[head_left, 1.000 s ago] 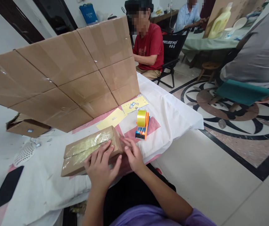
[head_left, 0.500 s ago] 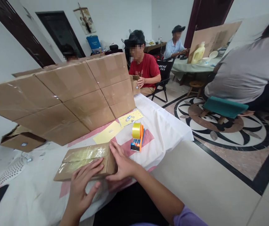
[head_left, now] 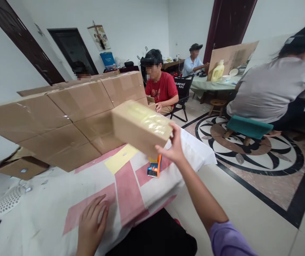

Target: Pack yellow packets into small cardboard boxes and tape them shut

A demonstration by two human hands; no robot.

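My right hand [head_left: 172,144] grips one end of a taped cardboard box [head_left: 138,129], holding it up above the table, tilted. Shiny yellowish tape covers the box's top. Below it, partly hidden, stands an orange and blue tape dispenser [head_left: 154,169]. My left hand [head_left: 93,217] rests on the table cloth [head_left: 131,188], fingers extended and holding nothing. Behind the raised box, a wall of stacked cardboard boxes [head_left: 58,131] runs across the table's far side. A yellow sheet [head_left: 120,157] lies on the cloth in front of the stack.
An open carton [head_left: 21,165] and a white perforated piece [head_left: 5,204] lie at the left. Across the table, a person in a red shirt [head_left: 164,89] sits handling a box. At the right, a person in grey [head_left: 269,81] sits near a green-topped stool [head_left: 250,127].
My right hand has lifted the box off the table, up and to the right, towards the stack's near end. My left hand has let go of it and lies on the cloth.
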